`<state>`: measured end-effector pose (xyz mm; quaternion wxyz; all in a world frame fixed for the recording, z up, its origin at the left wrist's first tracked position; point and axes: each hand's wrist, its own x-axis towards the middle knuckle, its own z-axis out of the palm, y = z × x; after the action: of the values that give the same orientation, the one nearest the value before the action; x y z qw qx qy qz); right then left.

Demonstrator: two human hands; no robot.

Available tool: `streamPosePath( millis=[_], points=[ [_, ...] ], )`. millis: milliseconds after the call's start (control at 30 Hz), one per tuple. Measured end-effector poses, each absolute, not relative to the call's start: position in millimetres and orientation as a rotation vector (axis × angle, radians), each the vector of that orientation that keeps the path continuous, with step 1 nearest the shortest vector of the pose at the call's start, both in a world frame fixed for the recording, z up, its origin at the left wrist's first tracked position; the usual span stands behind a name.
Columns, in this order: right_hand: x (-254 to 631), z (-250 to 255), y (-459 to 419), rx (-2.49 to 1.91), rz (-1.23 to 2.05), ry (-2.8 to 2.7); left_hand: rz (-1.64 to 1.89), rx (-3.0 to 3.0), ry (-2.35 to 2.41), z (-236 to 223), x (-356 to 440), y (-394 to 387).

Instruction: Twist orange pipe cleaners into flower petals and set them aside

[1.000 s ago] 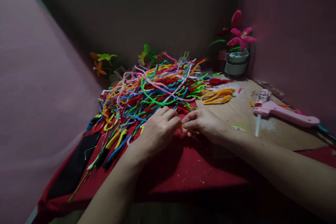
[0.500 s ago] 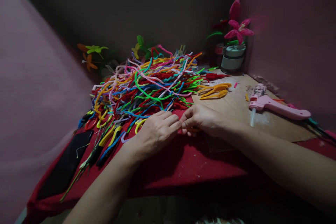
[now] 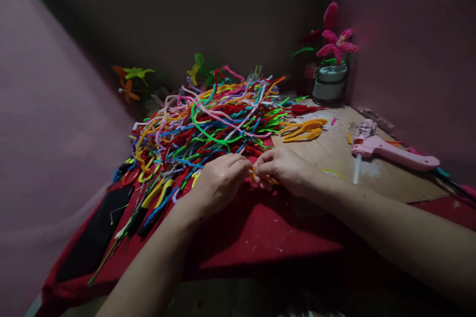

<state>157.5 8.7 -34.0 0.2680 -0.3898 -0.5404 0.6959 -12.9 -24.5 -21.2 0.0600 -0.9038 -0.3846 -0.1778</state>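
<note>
Close together over the red cloth, both my hands pinch an orange pipe cleaner [image 3: 274,181]. My left hand [image 3: 222,178] has its fingertips closed at one end of it, with the fingers partly hidden behind the back of the hand. The thumb and fingers of my right hand [image 3: 284,171] are closed around the rest, so most of its shape is covered. Just beyond them lies a big tangled pile of coloured pipe cleaners [image 3: 219,114]. Several folded orange pipe cleaner pieces [image 3: 305,130] rest on the cardboard [image 3: 320,151] beyond my right hand.
A pink glue gun [image 3: 394,151] lies on the cardboard at right. Behind stands a grey pot [image 3: 329,82] with a pink pipe cleaner flower [image 3: 337,45]. On the left are a black phone-like slab [image 3: 94,235] and yellow-handled pliers [image 3: 158,195] on the red cloth [image 3: 267,242].
My fingertips have drawn slightly apart, and a bit of orange now shows between them. The view has shifted a little; the other things stay in place.
</note>
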Motion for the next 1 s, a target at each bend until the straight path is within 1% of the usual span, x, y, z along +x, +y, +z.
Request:
streamPosePath(
  millis=[167, 267, 433, 533, 667, 733, 833, 1000],
  points=[
    [160, -37, 11, -0.971, 1.985, -1.295, -0.579, -2.797, -1.237, -25, -19, -24],
    [161, -39, 11, -0.904, 2.009, -1.317, -0.671, -2.841, -1.251, -24, -18, -25],
    [159, -40, 12, -0.942, 1.984, -1.310, -0.849, -2.863, -1.351, -18, -14, -25],
    [158, -37, 12, -0.935, 1.947, -1.257, -1.089, -2.834, -1.615, -14, -14, -24],
    [156, -38, 12, -0.889, 1.943, -1.173, -1.522, -2.807, -2.227, -8, -16, -22],
    [156, -40, 12, -0.830, 1.945, -1.218, -1.674, -2.788, -2.416, -6, -17, -21],
    [157, -41, 10, -0.777, 1.886, -1.359, -1.861, -2.769, -2.483, -7, -17, -21],
    [157, -35, 6, -0.838, 1.804, -1.488, -2.229, -2.686, -2.521, -13, -11, -21]
  ],
)
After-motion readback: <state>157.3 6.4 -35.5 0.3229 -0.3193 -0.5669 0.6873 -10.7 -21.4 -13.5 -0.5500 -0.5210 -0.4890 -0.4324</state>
